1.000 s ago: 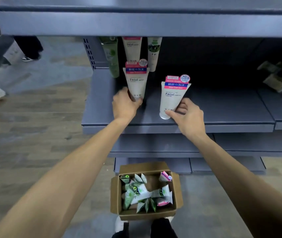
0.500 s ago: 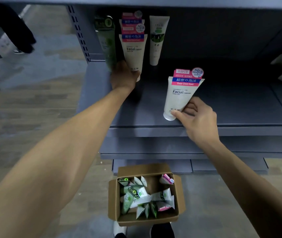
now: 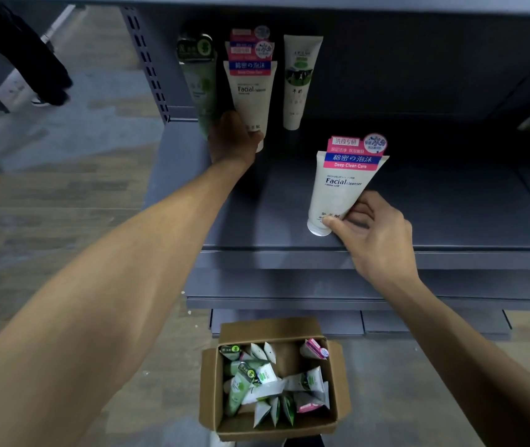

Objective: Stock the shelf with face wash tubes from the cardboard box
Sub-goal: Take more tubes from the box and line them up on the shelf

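Now – two hands, each gripping one tube: left [image 3: 234,140] rear Facial tube [image 3: 250,95], right [image 3: 376,233] front Facial tube [image 3: 341,188].

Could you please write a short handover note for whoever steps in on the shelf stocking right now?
Left hand: grip on the base of a pink-label Facial tube, set at the back of the shelf in front of another pink-label tube, between a green tube and a white milk tube.
Right hand: grip on a second Facial cleanser tube, cap down near the shelf's front edge, leaning.
Done: tubes stand along the back left.
Left: place the right-hand tube, then empty the cardboard box on the floor, which holds many more tubes.
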Demonstrator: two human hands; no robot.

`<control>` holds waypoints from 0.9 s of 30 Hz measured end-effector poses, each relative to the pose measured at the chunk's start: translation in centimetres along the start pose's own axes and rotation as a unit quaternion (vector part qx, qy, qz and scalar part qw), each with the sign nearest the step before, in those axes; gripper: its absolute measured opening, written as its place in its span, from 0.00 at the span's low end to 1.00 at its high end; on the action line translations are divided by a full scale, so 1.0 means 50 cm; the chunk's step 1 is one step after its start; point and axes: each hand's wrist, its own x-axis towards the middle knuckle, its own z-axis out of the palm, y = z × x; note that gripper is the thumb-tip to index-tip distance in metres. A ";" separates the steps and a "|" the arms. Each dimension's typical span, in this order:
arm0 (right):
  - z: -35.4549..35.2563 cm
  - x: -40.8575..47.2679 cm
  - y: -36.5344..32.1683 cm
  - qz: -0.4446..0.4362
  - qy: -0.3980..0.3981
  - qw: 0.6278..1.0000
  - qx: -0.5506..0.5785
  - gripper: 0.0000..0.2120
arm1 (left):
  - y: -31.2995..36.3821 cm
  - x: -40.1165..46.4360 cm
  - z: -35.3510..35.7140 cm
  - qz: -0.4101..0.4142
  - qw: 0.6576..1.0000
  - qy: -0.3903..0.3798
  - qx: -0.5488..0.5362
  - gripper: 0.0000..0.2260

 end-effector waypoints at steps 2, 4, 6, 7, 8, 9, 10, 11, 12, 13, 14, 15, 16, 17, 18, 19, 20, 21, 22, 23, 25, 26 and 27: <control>0.000 0.000 0.001 0.000 -0.001 1.000 -0.005 0.20 | 0.001 0.002 0.002 0.000 1.000 0.002 -0.004 0.23; -0.001 0.000 0.002 -0.001 0.000 1.000 -0.010 0.20 | 0.002 0.004 0.004 -0.001 1.000 0.005 -0.009 0.23; -0.002 -0.001 0.003 -0.005 0.000 1.000 -0.013 0.20 | 0.003 0.006 0.005 -0.001 1.000 0.009 -0.010 0.23; -0.002 -0.001 0.003 -0.006 -0.001 1.000 -0.015 0.20 | 0.003 0.007 0.005 0.000 1.000 0.010 -0.010 0.23; -0.002 -0.001 0.003 -0.007 -0.001 1.000 -0.017 0.21 | 0.003 0.008 0.005 0.001 1.000 0.011 -0.008 0.23; -0.002 -0.001 0.002 -0.008 -0.002 1.000 -0.018 0.21 | 0.003 0.009 0.005 0.002 1.000 0.012 -0.007 0.23; -0.002 -0.001 0.002 -0.009 -0.002 1.000 -0.020 0.21 | 0.004 0.011 0.006 0.003 1.000 0.011 -0.007 0.23; -0.002 -0.001 0.001 -0.009 -0.002 1.000 -0.019 0.21 | 0.004 0.013 0.007 0.003 1.000 0.011 -0.007 0.23; -0.002 0.000 0.001 -0.009 -0.002 1.000 -0.018 0.21 | 0.004 0.015 0.008 0.004 1.000 0.011 -0.006 0.23; -0.002 0.000 0.002 -0.009 -0.002 1.000 -0.016 0.21 | 0.004 0.016 0.008 0.005 1.000 0.011 -0.005 0.23; -0.002 0.000 0.002 -0.009 -0.002 1.000 -0.014 0.21 | 0.004 0.017 0.009 0.006 1.000 0.011 -0.003 0.23; -0.002 0.000 0.002 -0.010 -0.003 1.000 -0.012 0.21 | 0.004 0.018 0.009 0.007 1.000 0.012 -0.002 0.23; -0.001 -0.001 0.002 -0.010 -0.004 1.000 -0.011 0.21 | 0.004 0.019 0.010 0.008 1.000 0.012 -0.002 0.23; -0.001 -0.001 0.002 -0.010 -0.004 1.000 -0.010 0.21 | 0.003 0.019 0.010 0.009 1.000 0.011 -0.002 0.23; -0.001 -0.002 0.002 -0.010 -0.004 1.000 -0.009 0.22 | 0.003 0.020 0.011 0.010 1.000 0.010 -0.001 0.23; -0.001 -0.002 0.002 -0.011 -0.004 1.000 -0.009 0.22 | 0.003 0.020 0.011 0.010 1.000 0.010 -0.001 0.23; -0.001 -0.002 0.002 -0.012 -0.004 1.000 -0.009 0.21 | 0.003 0.020 0.011 0.010 1.000 0.010 -0.001 0.23; -0.001 -0.002 0.002 -0.013 -0.004 1.000 -0.009 0.21 | 0.003 0.020 0.011 0.010 1.000 0.010 -0.002 0.23; -0.002 -0.002 0.002 -0.014 -0.004 1.000 -0.010 0.21 | 0.003 0.020 0.011 0.010 1.000 0.010 -0.002 0.23; -0.002 -0.002 0.002 -0.015 -0.003 1.000 -0.010 0.21 | 0.003 0.019 0.011 0.009 1.000 0.009 -0.001 0.23; -0.003 -0.002 0.002 -0.015 -0.003 1.000 -0.009 0.22 | 0.004 0.018 0.010 0.009 1.000 0.008 0.002 0.23; -0.003 -0.002 0.001 -0.015 -0.004 1.000 -0.009 0.22 | 0.004 0.017 0.008 0.009 1.000 0.006 0.001 0.23; -0.004 -0.003 0.001 -0.016 -0.005 1.000 -0.010 0.22 | 0.003 0.016 0.007 0.008 1.000 0.004 -0.002 0.23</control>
